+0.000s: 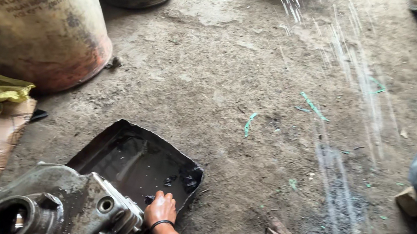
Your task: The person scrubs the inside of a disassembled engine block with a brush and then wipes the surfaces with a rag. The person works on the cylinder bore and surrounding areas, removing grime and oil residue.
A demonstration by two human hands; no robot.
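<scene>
only 1 hand (160, 209) shows, with a black band at the wrist, though which hand it is cannot be told; its fingers are curled down and dipped at the near edge of the black tray (102, 141) of dark liquid, so what they pinch cannot be told. the grimy metal engine part (58, 205) sits just beside it, overlapping the tray's near side, likely so drips fall in. a big rusty drum (29, 8) stands well apart on the concrete floor (238, 77).

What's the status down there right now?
Right hand dipped in black tray of dark liquid, grip unclear. Left hand not in view. Metal engine part beside tray. Drum well clear.
</scene>
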